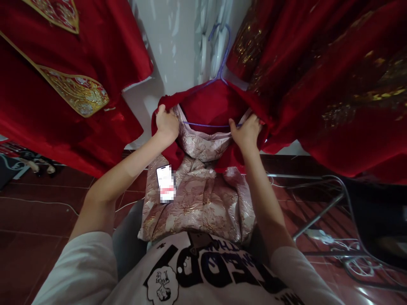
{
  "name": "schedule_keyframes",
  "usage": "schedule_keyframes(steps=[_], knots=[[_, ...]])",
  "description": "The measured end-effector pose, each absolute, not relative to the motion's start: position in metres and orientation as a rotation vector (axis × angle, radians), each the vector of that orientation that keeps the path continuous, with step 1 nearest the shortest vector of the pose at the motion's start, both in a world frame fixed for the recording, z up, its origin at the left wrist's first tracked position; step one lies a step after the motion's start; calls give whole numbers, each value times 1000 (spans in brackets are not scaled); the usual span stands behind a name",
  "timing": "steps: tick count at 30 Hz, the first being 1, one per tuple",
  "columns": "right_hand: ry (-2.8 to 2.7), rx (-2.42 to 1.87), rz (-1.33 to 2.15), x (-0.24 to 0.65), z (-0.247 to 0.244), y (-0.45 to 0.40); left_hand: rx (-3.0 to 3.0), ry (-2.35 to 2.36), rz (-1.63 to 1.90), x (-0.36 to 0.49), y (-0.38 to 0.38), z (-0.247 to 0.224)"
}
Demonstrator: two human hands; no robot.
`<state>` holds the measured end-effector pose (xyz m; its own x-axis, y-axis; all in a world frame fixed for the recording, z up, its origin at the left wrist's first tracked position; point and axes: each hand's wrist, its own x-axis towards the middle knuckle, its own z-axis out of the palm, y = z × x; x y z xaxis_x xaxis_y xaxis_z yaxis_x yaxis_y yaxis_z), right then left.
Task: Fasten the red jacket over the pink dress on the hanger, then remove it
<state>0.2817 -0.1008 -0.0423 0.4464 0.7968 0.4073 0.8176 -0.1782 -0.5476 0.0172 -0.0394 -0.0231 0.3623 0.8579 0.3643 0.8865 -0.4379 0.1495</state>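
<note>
Left hand grips one shoulder of a dress; a phone lies on its wrinkled, shiny pink skirt, gold-patterned, spread across the lap. Red cloth and a purple hanger show at the wide neckline; the right hand grips the other shoulder.

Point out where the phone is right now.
In the head view, the phone lies left of centre on the pink brocade across the lap, below the left hand.
</note>
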Motion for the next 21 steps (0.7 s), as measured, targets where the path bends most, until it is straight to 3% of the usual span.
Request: schedule_keyframes(steps=[5,13,21], knots=[[-1409,-1967,-53,309,-40,-88,-2218,-1706,-199,15,-47,7],[-1550,-1955,-26,334,-2,-103,-2502,-1528,-476,-18,-50,28],[-1793,-1809,644,355,62,-148,-2531,-1809,-603,-31,-31,33]])
